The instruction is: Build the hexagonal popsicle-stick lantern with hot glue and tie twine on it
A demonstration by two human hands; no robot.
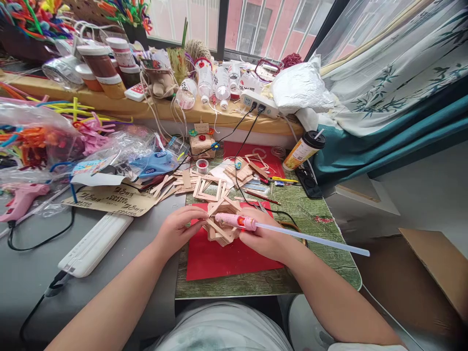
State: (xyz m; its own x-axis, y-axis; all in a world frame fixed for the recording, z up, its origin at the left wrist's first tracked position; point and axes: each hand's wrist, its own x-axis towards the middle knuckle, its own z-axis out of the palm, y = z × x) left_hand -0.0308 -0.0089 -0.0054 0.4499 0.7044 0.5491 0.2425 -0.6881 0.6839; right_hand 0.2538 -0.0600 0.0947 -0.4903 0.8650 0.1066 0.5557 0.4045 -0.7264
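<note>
My right hand (261, 236) is closed around a pink hot glue gun (237, 221), with a long translucent glue stick (314, 238) sticking out of its back end. The gun's nozzle points left, close to the fingertips of my left hand (185, 226). Those fingers are pinched on a wooden craft stick (216, 207) at the top left of a star-shaped stack of craft sticks (223, 238). Under the stack lies a red sheet (208, 263). The glue gun and my right hand hide part of the stack.
Loose craft sticks (171, 187) and square stick frames (210, 189) lie behind the stack. A drink cup (304, 150) stands at the back right. A second pink glue gun (24, 201) and a white power bank-like box (95, 245) are on the left. Black cords (239, 183) cross the table.
</note>
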